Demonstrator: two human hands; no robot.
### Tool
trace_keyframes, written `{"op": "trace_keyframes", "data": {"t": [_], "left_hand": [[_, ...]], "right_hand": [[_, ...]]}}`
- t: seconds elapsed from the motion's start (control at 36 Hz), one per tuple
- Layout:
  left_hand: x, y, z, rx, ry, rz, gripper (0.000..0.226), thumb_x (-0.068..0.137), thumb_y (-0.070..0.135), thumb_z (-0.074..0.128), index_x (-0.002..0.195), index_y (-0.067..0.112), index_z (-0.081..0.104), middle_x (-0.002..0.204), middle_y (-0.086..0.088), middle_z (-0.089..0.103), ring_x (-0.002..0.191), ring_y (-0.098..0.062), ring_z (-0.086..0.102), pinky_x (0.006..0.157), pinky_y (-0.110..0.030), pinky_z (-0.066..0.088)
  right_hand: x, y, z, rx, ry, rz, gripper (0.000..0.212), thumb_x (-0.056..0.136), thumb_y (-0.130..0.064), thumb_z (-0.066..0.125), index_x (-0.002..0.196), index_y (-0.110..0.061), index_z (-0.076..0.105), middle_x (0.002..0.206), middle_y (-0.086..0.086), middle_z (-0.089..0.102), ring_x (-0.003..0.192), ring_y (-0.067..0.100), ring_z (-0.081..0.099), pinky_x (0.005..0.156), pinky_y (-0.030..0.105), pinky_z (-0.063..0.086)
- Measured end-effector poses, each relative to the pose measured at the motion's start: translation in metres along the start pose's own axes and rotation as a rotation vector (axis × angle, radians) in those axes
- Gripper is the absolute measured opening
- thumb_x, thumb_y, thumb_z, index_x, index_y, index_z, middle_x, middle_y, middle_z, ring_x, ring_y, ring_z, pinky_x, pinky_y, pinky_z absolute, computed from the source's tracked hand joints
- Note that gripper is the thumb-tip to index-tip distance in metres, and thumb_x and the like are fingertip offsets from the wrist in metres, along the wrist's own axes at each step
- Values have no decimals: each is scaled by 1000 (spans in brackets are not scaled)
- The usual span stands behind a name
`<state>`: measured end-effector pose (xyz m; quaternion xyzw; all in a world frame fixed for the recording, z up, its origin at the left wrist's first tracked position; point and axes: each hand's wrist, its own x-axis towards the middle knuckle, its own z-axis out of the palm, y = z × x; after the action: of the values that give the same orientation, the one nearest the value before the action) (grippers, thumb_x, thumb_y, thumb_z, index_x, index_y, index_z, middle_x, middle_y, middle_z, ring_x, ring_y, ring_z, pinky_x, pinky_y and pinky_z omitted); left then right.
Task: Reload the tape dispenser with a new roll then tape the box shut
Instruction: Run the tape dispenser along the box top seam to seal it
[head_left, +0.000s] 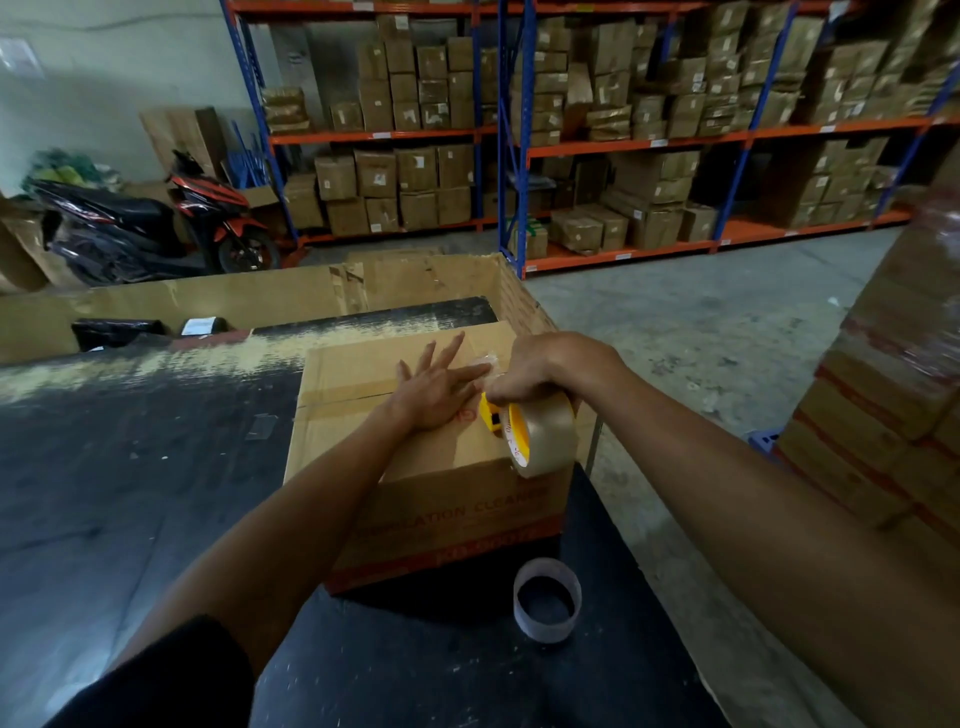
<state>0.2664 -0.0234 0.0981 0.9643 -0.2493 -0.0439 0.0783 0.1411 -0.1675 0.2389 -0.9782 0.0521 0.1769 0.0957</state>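
A brown cardboard box (363, 374) with red print lies on the black table (130, 493), its top flaps closed. My left hand (436, 387) presses flat on the box top, fingers spread. My right hand (540, 371) grips the yellow tape dispenser (493, 415), which carries a full roll of tan tape (545, 436) at the box's right edge. A short strip of tape runs from the dispenser under my left fingertips. An empty tape core (546, 600) stands on the table in front of the box.
A large open carton (291, 299) stands behind the table. Wrapped stacked boxes (893, 395) rise at the right. Blue and orange shelving (613, 140) full of cartons lines the back, with a covered scooter (156, 223) at the left.
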Motion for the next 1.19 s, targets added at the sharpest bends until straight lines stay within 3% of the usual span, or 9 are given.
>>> {"op": "trace_keyframes", "data": {"t": [0.08, 0.17, 0.31, 0.42, 0.64, 0.72, 0.94, 1.03, 1.19], "left_hand": [[-4, 2, 0, -24, 2, 10, 54, 106, 53, 32, 158, 44, 23, 171, 9, -19, 157, -35, -20, 118, -77, 2], [-10, 9, 2, -68, -7, 39, 56, 106, 50, 34, 160, 42, 20, 172, 13, -13, 157, -34, -21, 116, -79, 2], [-23, 25, -1, -44, -10, -1, 54, 109, 45, 29, 161, 30, 23, 172, 2, 16, 161, -25, 1, 121, -71, 0], [-18, 19, 1, -61, -10, -11, 55, 107, 51, 30, 160, 37, 21, 171, 9, 21, 161, -25, 4, 120, -72, -2], [-5, 13, 0, -53, -107, 6, 57, 104, 58, 31, 159, 47, 20, 172, 18, 9, 161, -26, 0, 117, -77, -5], [-9, 19, -4, 21, -168, -20, 63, 104, 59, 29, 161, 43, 6, 173, 12, -3, 160, -27, -7, 119, -75, -3], [-10, 20, 1, 34, -138, -43, 65, 101, 67, 21, 161, 45, 3, 173, 15, -3, 160, -27, -6, 119, -74, -1], [-10, 22, -1, 29, -159, -46, 67, 101, 68, 22, 161, 45, 4, 173, 14, -3, 160, -29, -8, 118, -76, -1], [-20, 35, 6, 26, -157, 37, 65, 103, 62, 27, 161, 45, 3, 172, 13, -9, 158, -30, -19, 115, -79, -7]], "right_hand": [[0, -4, 2, -22, 6, 4, 60, 92, -47, 61, 136, -7, 53, 115, 13, 54, 94, 28, 55, 78, 38, 49], [-2, -7, -2, -11, -9, 12, 60, 92, -45, 61, 139, -9, 50, 127, 14, 54, 105, 30, 55, 87, 40, 50], [-9, -9, -9, -19, -25, 12, 59, 93, -42, 61, 140, -8, 48, 115, 12, 50, 98, 28, 55, 84, 38, 51], [-12, -8, -2, -26, -26, 17, 66, 93, -48, 61, 142, -8, 47, 135, 17, 53, 108, 32, 57, 97, 43, 51], [-19, -6, 12, -58, 7, 26, 55, 90, -43, 60, 134, -9, 53, 112, 14, 52, 96, 30, 54, 86, 40, 51], [-21, -9, 9, -16, 18, 28, 57, 93, -39, 59, 138, -6, 50, 125, 19, 54, 106, 32, 56, 94, 42, 50], [-42, 4, 26, -83, 8, 1, 46, 94, -43, 58, 121, -6, 55, 112, 14, 57, 79, 22, 54, 67, 34, 44], [-49, 10, 31, -46, 35, 28, 52, 92, -45, 59, 129, -8, 56, 119, 14, 60, 92, 25, 57, 70, 34, 46], [-45, 7, 33, -14, 93, 15, 37, 89, -40, 61, 113, -12, 58, 104, 9, 57, 93, 24, 57, 74, 35, 47]]}}
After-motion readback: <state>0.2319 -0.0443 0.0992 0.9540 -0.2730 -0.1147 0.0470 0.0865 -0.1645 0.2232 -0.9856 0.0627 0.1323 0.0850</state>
